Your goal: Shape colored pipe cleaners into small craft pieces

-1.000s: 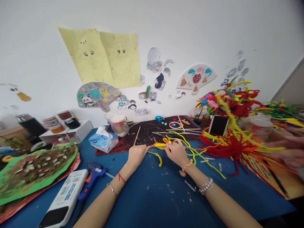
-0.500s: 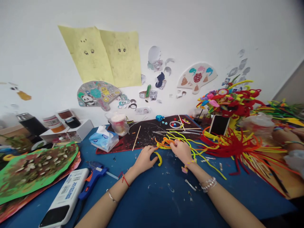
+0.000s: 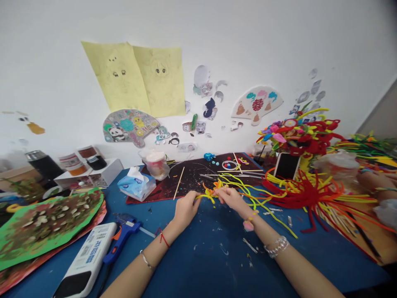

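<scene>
As the left hand (image 3: 186, 210) and right hand (image 3: 232, 198) meet near the middle of a blue worktop (image 3: 198, 265), a tangle of yellow and orange pipe cleaners (image 3: 211, 193) lies pinched between them, just in front of a black, paint-spattered mat (image 3: 192, 179). Both hands are closed on the tangle, the left from the near side with its fingers reaching right, the right with its fingers reaching left; longer yellow strands trail right across the worktop. The forearms angle in from the near edge, with a red string (image 3: 163, 239) on the left wrist and a beaded bracelet (image 3: 276, 246) on the right. A blue hot glue gun (image 3: 122, 236) and a white power bank (image 3: 87, 260) lie near the left edge, beside a green seed-covered board (image 3: 46, 221). A tissue pack (image 3: 136, 185) stands at the mat's left corner. To the right, a phone (image 3: 287, 165) stands behind a red-and-yellow pipe-cleaner bundle (image 3: 313, 194), and a co-worker's hand (image 3: 374, 180) rests at the far right. Yellow sheets of paper (image 3: 158, 78) and stickers cover the white wall (image 3: 248, 49) behind.
</scene>
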Tool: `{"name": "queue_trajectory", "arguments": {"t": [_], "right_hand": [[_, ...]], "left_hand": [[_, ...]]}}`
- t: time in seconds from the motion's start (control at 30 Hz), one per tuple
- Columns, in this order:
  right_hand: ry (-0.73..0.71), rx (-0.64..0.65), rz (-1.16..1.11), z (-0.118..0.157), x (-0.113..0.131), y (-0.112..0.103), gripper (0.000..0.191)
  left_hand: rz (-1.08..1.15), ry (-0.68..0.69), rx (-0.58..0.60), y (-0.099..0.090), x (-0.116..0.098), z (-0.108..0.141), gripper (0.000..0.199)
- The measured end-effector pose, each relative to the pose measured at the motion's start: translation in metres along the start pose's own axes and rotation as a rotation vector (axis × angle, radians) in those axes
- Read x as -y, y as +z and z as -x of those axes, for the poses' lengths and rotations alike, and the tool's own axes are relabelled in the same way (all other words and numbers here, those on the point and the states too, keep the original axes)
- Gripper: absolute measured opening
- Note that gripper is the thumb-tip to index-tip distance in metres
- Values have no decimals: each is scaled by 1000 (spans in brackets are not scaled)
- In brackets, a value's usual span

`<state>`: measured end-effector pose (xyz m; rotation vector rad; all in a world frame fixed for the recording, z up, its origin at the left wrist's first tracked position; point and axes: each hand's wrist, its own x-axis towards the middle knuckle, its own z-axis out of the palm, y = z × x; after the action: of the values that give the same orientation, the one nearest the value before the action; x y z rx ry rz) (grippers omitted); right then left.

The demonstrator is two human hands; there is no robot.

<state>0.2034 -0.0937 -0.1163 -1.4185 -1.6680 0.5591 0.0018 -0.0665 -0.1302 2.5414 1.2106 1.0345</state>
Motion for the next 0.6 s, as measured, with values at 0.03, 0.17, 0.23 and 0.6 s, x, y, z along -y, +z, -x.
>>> {"name": "queue_trajectory", "arguments": {"t": [0.03, 0.17, 0.23, 0.6], "right_hand": [[-18, 74, -41, 2, 4, 3, 45], [-14, 278, -253, 9, 14, 9, 38], [24, 264, -329, 10, 14, 9, 33], [82, 265, -630, 5, 1, 6, 30]], "left_hand": [[-3, -13, -14, 0, 0, 1, 17], [-7, -48, -55, 0, -2, 2, 17], [47, -68, -65, -1, -6, 1, 16], [1030, -336, 264, 8, -15, -9, 37]]}}
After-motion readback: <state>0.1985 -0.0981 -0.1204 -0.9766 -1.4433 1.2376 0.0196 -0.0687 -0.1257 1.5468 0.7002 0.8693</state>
